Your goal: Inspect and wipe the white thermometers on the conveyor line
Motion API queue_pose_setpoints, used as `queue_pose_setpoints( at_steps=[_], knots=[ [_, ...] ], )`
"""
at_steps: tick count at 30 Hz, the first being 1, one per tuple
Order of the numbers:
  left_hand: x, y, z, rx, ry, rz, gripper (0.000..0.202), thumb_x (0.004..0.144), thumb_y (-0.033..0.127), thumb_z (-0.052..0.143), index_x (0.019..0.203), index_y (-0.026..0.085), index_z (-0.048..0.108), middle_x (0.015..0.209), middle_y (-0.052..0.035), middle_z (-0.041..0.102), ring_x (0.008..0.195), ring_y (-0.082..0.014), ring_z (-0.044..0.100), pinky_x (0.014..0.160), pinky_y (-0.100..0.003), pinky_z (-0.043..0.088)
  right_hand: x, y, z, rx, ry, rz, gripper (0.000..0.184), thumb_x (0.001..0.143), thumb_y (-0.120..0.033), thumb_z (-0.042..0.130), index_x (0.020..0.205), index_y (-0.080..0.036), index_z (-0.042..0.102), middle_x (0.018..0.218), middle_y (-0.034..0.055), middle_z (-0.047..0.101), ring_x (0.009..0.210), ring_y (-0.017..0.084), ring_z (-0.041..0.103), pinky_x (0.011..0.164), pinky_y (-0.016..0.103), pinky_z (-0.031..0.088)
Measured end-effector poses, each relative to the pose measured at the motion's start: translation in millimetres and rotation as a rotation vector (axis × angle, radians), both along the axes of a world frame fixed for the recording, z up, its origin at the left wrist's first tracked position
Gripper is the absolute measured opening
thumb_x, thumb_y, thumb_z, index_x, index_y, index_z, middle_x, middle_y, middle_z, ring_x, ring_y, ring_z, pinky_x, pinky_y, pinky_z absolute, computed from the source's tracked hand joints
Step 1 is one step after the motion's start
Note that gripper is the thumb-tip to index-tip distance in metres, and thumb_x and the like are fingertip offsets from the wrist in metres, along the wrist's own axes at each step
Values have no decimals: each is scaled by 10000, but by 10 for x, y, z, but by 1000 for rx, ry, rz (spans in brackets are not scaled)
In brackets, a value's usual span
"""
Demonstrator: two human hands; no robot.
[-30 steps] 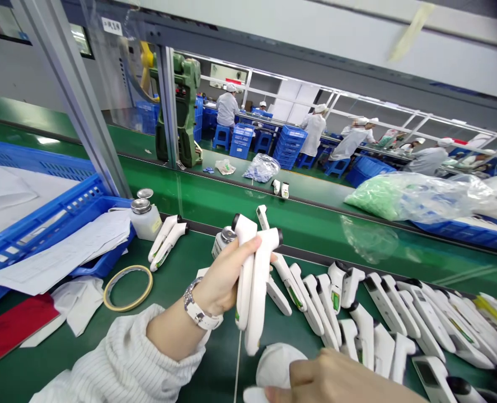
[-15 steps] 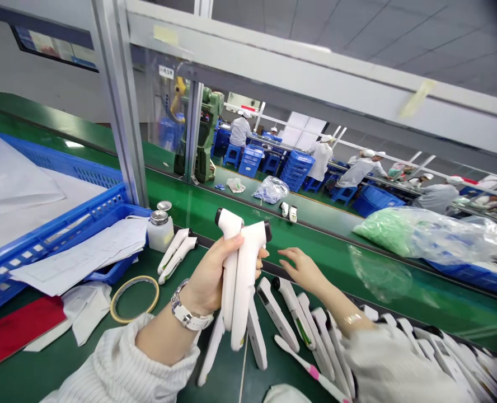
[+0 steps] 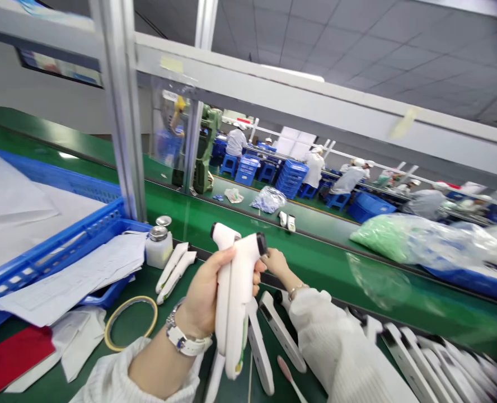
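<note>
My left hand (image 3: 206, 285) is closed around two white gun-shaped infrared thermometers, held upright side by side. The front thermometer (image 3: 238, 296) has a black tip and a green strip low on its handle; the other thermometer (image 3: 224, 238) is partly behind it. Just right of the front one's black tip is my right hand (image 3: 279, 264), its fingers bent together. The fingertips are partly hidden, and whether they touch the tip is unclear. Below, more thermometers (image 3: 284, 333) lie on the green bench, beside a toothbrush-like stick (image 3: 289, 376) partly under my right sleeve.
At left are a blue crate (image 3: 64, 235), papers (image 3: 76, 274), a tape roll (image 3: 108, 330), a pump bottle (image 3: 159, 249) and two thermometers (image 3: 175, 274). A row of thermometers (image 3: 433, 358) lies right. Beyond the green belt (image 3: 324, 252) are plastic bags (image 3: 399, 238) and seated co-workers.
My right hand has moved left to the held thermometers' tips, and its spread fingers have bent. The left hand keeps both thermometers, slightly lower in view. The camera view has tilted up.
</note>
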State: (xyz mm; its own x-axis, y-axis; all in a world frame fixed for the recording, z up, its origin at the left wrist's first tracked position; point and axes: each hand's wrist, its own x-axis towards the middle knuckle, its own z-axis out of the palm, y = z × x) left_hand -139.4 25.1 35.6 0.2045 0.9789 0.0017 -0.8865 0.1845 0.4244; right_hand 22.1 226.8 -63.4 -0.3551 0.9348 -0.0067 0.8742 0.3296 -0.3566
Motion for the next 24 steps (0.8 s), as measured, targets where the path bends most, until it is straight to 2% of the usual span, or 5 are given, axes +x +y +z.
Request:
queue_pose_setpoints(
  at_steps=[5,9,12,18,24],
  knots=[
    [57,-78,103,-175,171,94,322,866,246,388,890,73,659,753,-97,685,592,-140,633,563,-216,561,1149,-570,183,-77,312,-164,266,891,-310,561,1101,-149,584,1089,58,628,928,204,630,798,403,527],
    [156,-70,105,-232,407,122,371,899,251,284,975,147,632,751,-75,707,600,-167,647,516,-271,567,2262,-1666,253,40,517,-460,409,835,-401,600,1157,-149,584,1128,96,667,1024,245,630,886,421,504],
    [318,-81,68,-262,508,70,299,894,277,362,1028,170,608,768,-41,706,609,-152,644,543,-257,566,2806,-2545,32,161,592,-753,550,746,-535,610,1102,-116,624,1059,144,704,989,316,652,841,421,534],
    [815,-112,-1,-325,479,-18,261,866,206,425,1037,130,607,872,-98,704,664,-174,664,582,-290,577,3035,-3428,-680,297,577,-1068,578,659,-613,621,955,-119,666,866,147,737,849,352,686,718,440,571],
    [1295,-257,-73,-391,370,-236,257,822,215,537,1036,97,618,877,-106,689,626,-159,648,570,-261,571,2688,-3288,-402,340,595,-908,492,715,-529,641,1015,-139,641,1243,184,556,1187,364,477,970,518,401]
  ],
)
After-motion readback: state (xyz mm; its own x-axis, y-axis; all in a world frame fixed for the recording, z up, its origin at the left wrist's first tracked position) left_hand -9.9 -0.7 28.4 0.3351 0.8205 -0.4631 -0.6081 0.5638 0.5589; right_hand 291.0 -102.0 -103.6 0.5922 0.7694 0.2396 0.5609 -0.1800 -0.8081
